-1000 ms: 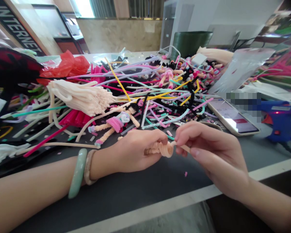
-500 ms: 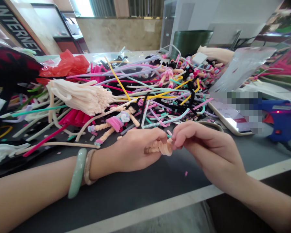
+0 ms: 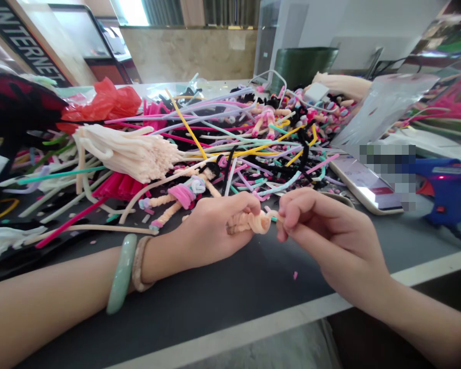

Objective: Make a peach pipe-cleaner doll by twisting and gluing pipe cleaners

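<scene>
My left hand point(image 3: 211, 230) is closed around a coiled peach pipe-cleaner piece point(image 3: 249, 223), held just above the dark table point(image 3: 215, 297). My right hand point(image 3: 322, 236) pinches the free end of the same piece, fingertips pressed together right beside the coil. A green bangle point(image 3: 119, 274) and a peach band sit on my left wrist. Just behind my hands lies a small pipe-cleaner doll point(image 3: 184, 195) with a pink skirt and black hair.
A heap of coloured pipe cleaners point(image 3: 234, 138) covers the table behind, with a bundle of cream ones point(image 3: 126, 151) at left. A phone point(image 3: 363, 182) and a blue glue gun point(image 3: 441, 187) lie at right. More dolls point(image 3: 267, 118) and a red bag point(image 3: 107, 102) sit farther back.
Both hands have lifted slightly. My right fingers have curled tighter onto the end of the peach piece, and the coil has turned between the hands.
</scene>
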Tool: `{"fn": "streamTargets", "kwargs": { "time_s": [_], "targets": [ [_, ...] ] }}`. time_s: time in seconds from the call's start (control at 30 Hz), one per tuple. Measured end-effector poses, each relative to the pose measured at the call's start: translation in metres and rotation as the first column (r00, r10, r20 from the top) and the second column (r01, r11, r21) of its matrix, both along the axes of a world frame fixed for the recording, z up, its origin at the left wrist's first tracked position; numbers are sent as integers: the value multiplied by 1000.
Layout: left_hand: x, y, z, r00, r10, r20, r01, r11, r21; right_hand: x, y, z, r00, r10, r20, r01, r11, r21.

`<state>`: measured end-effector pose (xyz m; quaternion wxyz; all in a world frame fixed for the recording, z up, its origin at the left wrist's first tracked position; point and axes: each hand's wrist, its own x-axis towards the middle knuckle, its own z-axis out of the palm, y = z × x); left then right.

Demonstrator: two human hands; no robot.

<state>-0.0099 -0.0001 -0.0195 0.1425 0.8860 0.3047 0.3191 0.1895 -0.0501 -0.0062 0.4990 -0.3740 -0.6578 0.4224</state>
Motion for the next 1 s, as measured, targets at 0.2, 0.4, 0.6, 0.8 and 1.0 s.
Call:
{"fn": "streamTargets", "kwargs": {
  "time_s": [0.2, 0.4, 0.6, 0.8, 1.0],
  "targets": [
    [0, 1, -1, 1000, 2, 7, -2, 999, -36, -1, 4, 0, 995, -9, -102, -5, 991, -133],
    [1, 2, 3, 1000, -13, 13, 14, 998, -57, -1, 6, -1, 983, 1, -183, -43, 973, -228],
    [-1, 1, 4, 1000, -25, 7, 26, 992, -122, 0, 7, 0, 977, 14, -213, -71, 962, -262],
    [-1, 1, 4, 999, 18, -39, -21, 997, -70, -2, 6, 0, 982, 29, -187, -79, 961, -265],
    [0, 1, 4, 1000, 1, -10, -2, 997, -76, -2, 7, 0, 979, 4, -202, -59, 962, -267]
  ]
}}
